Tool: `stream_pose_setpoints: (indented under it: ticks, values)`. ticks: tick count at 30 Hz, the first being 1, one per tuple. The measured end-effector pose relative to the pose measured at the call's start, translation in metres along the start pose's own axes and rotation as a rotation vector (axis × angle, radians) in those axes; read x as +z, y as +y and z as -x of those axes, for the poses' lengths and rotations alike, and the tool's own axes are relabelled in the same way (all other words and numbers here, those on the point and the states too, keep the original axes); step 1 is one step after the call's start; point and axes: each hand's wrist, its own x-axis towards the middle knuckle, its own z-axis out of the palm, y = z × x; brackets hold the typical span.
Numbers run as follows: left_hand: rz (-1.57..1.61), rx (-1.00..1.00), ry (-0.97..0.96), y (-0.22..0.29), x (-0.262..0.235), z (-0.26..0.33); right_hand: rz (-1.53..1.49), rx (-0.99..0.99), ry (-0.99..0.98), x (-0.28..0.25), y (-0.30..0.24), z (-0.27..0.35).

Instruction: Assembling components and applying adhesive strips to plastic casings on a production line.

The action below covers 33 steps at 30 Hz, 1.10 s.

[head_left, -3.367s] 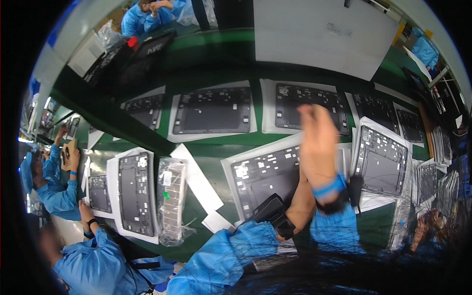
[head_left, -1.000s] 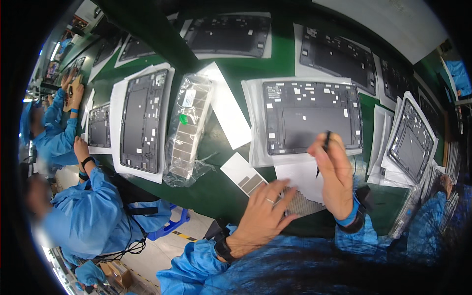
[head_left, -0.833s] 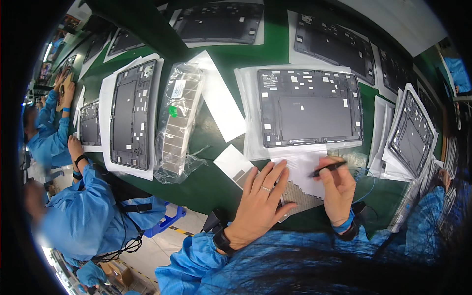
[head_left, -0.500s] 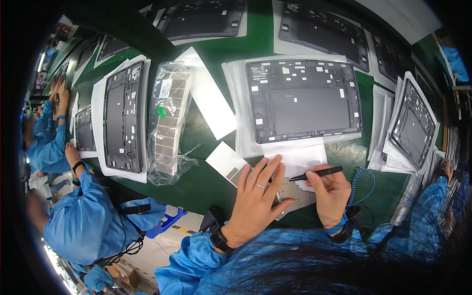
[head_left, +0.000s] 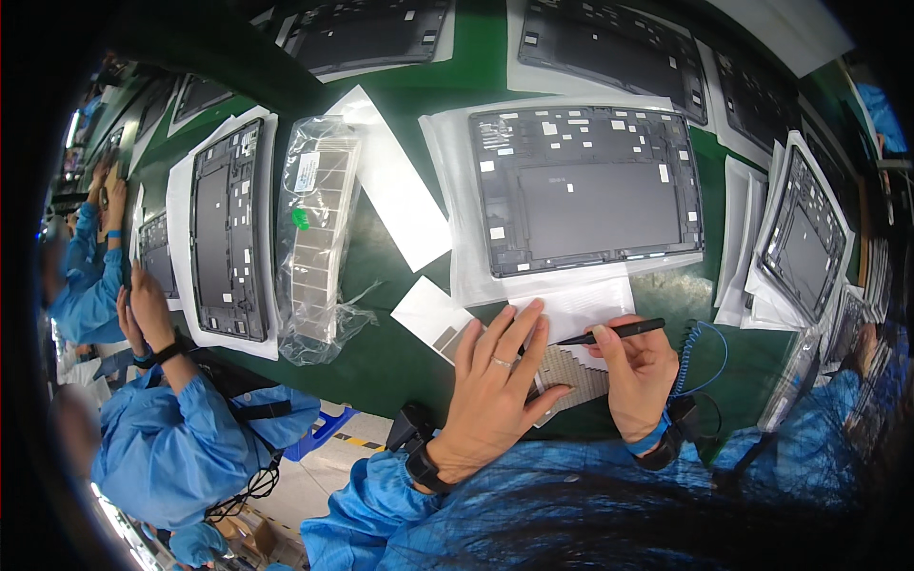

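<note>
My left hand (head_left: 490, 395) lies flat with its fingers stretched out, pressing on a sheet of small grey pieces (head_left: 583, 378) in rows. Part of that sheet is hidden under the palm. In my right hand (head_left: 640, 381) I grip slim black tweezers (head_left: 638, 328), whose thin tip points left, just above the sheet's upper edge and close to my left fingers. A white paper sheet (head_left: 581, 297) lies beyond my fingertips. Past it rests a black tablet housing (head_left: 600, 209) with many small white patches, on white wrapping. A white card (head_left: 424, 306) with grey rectangles touches my left fingers' outer side.
On the left are a clear plastic bag (head_left: 319, 243) of strip sheets, a long white sheet (head_left: 400, 190) and another housing (head_left: 228, 233). More housings (head_left: 804, 243) stand right and behind. A blue coiled cord (head_left: 687, 362) runs beside my right wrist. A co-worker in blue (head_left: 181, 438) sits at left.
My hands and the tweezers stay almost in place. The view has shifted slightly. The co-worker at left has lifted both hands closer together.
</note>
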Motion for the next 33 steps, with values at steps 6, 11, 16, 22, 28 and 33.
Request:
stream_pose_setpoints:
  ticks: [6,11,16,22,28,33]
  values:
    - [0.001,-0.002,-0.019,-0.002,0.000,-0.003,-0.108,-0.040,0.067,0.004,0.002,0.001]
    - [-0.069,-0.023,-0.040,0.004,-0.010,-0.003,-0.242,0.005,0.075,-0.003,-0.018,0.002]
    - [0.030,0.015,0.012,0.021,-0.041,-0.038,-0.238,-0.070,0.146,0.003,-0.072,-0.056]
    - [-0.021,0.039,0.229,-0.004,-0.041,-0.130,-0.359,-0.303,0.183,0.046,-0.079,-0.173]
    - [-0.069,-0.040,0.165,-0.008,-0.024,-0.161,-0.291,-0.307,0.128,0.071,-0.074,-0.204]
    - [-0.085,-0.045,0.132,-0.004,-0.025,-0.168,-0.248,-0.293,0.184,0.074,-0.076,-0.204]
